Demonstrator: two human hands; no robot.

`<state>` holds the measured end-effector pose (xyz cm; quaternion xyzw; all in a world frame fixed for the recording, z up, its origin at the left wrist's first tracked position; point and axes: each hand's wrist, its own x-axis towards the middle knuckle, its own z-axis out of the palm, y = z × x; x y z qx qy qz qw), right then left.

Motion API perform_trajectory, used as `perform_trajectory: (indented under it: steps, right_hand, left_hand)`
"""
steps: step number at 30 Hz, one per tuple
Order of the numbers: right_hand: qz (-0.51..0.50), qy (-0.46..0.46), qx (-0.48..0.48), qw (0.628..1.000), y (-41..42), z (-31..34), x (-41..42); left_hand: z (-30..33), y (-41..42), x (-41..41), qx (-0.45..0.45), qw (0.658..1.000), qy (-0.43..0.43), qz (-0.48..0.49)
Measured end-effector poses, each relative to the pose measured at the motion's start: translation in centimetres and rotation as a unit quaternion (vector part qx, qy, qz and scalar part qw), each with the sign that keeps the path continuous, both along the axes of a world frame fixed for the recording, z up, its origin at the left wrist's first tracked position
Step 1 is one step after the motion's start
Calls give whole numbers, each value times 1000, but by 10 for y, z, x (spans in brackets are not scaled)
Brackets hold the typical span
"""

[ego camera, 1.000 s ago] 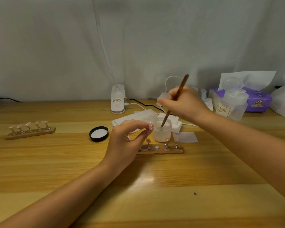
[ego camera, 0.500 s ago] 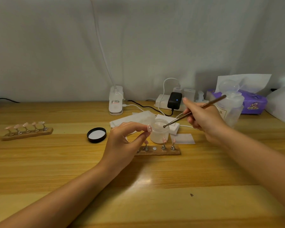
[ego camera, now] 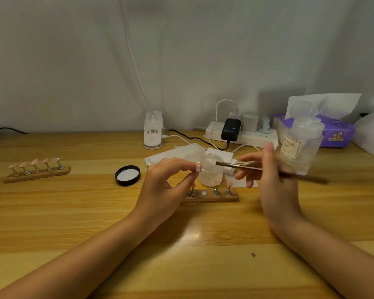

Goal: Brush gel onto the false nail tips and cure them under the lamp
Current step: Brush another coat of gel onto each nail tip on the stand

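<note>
My left hand [ego camera: 164, 188] pinches a pink false nail tip [ego camera: 198, 167] on its stand, held just left of the open gel jar [ego camera: 211, 172]. My right hand [ego camera: 272, 184] grips a thin brush [ego camera: 268, 170] lying almost level, its bristle end over the jar's rim and pointing toward the tip. Below the jar sits a wooden holder [ego camera: 212, 196] with three nail tips on metal stands and one bare magnet spot. A second wooden holder [ego camera: 37, 170] at the left carries several pink tips.
The jar's black lid [ego camera: 127, 175] lies upturned left of my left hand. White wipes [ego camera: 177, 154], a power strip [ego camera: 242, 134], a clip lamp base [ego camera: 153, 130], a clear pump bottle [ego camera: 300, 137] and a purple tissue box [ego camera: 337, 132] line the back of the wooden table [ego camera: 95, 212].
My right hand drew the brush out of the jar, swung it from upright to nearly level, and dropped lower and nearer. My left hand stayed holding the tip.
</note>
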<state>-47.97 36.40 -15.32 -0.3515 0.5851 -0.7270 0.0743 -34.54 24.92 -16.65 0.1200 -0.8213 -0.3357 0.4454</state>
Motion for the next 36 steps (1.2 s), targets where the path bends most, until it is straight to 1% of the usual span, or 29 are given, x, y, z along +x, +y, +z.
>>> perform_trajectory:
  steps: [2,4,6,9,15,23,27,30,36]
  right_hand:
    - [25,115,-17,993,2,-9,5]
    - [29,217,-21,976,2,-12,4]
    - [27,274,-21,961,1,-14,4]
    - [20,311,-30,950,1,-16,6]
    - [14,354,-24,935,-2,-17,7]
    - [32,305,-48,951,5,-17,7]
    - [23,333,-12,943,-1,-17,7]
    - [28,352,-15,935,-1,-19,7]
    - [36,326,-41,944,4,-19,7]
  left_hand:
    - [0,0,0,-11,1000,2,-3]
    - [0,0,0,-16,1000,4,-6]
    - [0,0,0,-18,1000,1,-6]
    - [-2,-1,-1,-15,1000,-5,-2]
    - [-1,0,-1,-2,1000,-2,2]
    - [-3,-2,-1,8,1000,-8,4]
    - [-4,-3,-1,13,1000,-10,0]
    - [-3,-3,-2,9,1000,-8,2]
    - [-3,-2,0,3,1000,-7,9]
